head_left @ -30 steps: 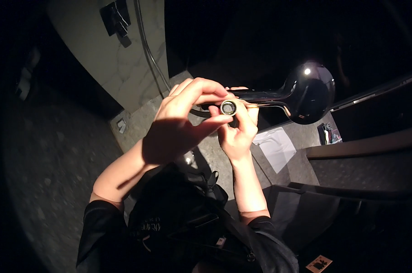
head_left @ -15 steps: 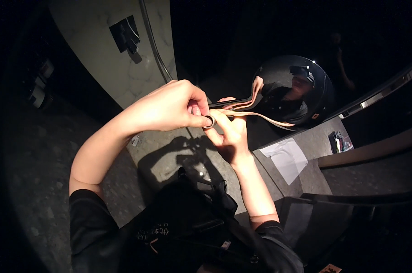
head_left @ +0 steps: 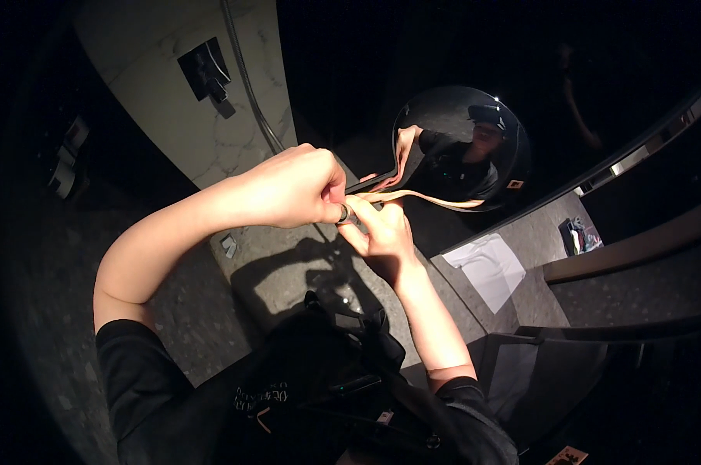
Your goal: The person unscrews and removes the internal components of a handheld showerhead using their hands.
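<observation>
The black shower head (head_left: 455, 159) is toward two o'clock, the grip of the right hand (head_left: 383, 236) closed around its handle. The left hand (head_left: 300, 186) curls at the ring (head_left: 345, 213); whether its grip pinches, I cannot tell. Marble wall (head_left: 164, 54) stands past ten o'clock, grey stone surface (head_left: 277, 244) beneath, white sheet (head_left: 490, 271) past three.

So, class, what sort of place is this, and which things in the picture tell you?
Probably a bathroom or shower area, though much is dark: a flexible hose runs along a pale veined wall that bears a dark fitting, and the glossy round-headed piece resembles a hand shower.
</observation>
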The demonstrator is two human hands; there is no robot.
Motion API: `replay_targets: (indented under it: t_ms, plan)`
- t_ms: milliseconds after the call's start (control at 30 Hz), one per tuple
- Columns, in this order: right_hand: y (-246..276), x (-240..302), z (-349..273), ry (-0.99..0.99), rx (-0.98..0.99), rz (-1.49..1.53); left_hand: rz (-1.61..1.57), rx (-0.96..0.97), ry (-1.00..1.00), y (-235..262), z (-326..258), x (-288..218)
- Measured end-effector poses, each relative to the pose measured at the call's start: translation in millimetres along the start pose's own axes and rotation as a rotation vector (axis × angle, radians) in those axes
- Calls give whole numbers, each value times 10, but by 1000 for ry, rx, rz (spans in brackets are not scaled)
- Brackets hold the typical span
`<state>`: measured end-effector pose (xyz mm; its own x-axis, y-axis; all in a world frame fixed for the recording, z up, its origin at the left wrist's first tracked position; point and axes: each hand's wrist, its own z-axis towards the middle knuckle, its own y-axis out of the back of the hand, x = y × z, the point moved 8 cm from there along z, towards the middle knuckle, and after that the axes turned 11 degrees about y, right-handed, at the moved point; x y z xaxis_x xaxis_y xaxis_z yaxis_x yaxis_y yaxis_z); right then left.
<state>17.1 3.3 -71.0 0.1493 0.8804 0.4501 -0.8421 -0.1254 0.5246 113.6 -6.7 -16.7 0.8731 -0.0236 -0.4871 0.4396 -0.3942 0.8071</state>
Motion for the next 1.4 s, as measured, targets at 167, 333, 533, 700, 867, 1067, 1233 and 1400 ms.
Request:
replay_targets:
  t_ms: [167,333,533,700,867,1067,1233,1400]
  plan:
    - [-94,-55,25,-4,37,4,28,-95,-58,-5,13,42]
    - [-172,-90,31,-24,53,15,39,-115,-24,-16,31,127]
    - [-199,-91,57,-42,63,-13,51,-167,-58,-24,40,171]
    - [-228,-105,63,-26,28,-23,81,-219,-91,-34,28,194]
    - [-258,-127,102,-2,23,-8,84,-246,-134,9,-1,204]
    - [-92,-64,173,48,-84,28,-78,-158,-87,62,-98,258]
    - [-40,-99,120,25,-102,-34,92,-393,-434,112,-316,83]
    - [-80,-20,136,38,-83,-82,274,-417,-518,25,-325,53]
